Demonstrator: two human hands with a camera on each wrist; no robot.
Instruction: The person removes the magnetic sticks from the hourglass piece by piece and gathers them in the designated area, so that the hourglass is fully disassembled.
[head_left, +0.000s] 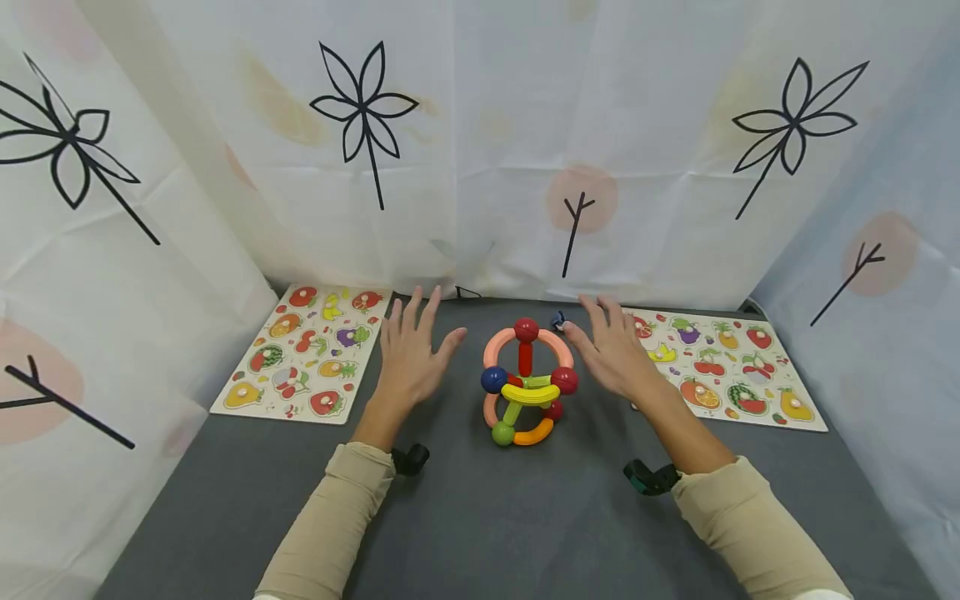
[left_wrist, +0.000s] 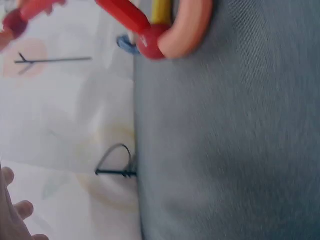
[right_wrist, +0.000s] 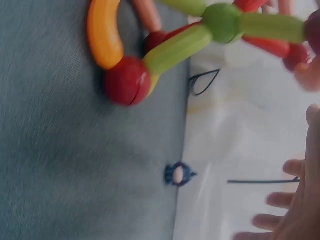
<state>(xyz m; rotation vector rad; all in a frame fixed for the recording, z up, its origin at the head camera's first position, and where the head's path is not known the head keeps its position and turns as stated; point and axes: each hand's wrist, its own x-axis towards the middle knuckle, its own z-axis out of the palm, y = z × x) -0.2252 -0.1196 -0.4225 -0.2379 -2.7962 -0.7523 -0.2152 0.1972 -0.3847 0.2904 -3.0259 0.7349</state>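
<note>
A toy structure of coloured balls and rods (head_left: 531, 394) stands on the grey table between the two hands. Red, blue and green balls join its straight and curved pieces. To its left, the left hand (head_left: 411, 354) hovers with fingers spread, holding nothing. On the other side the right hand (head_left: 611, 350) has its fingers extended, also holding nothing. The right wrist view shows an orange curved rod (right_wrist: 105, 35) and a red ball (right_wrist: 127, 81) low on the structure. In the left wrist view a pink curved rod (left_wrist: 189, 30) appears near the top edge.
Fruit-printed boards lie on both sides, one at left (head_left: 300, 354) and one at right (head_left: 731, 367). A small dark blue figure (right_wrist: 179, 174) stands by the back edge. White patterned cloth (head_left: 495, 125) encloses the grey table (head_left: 517, 525) at the back and sides.
</note>
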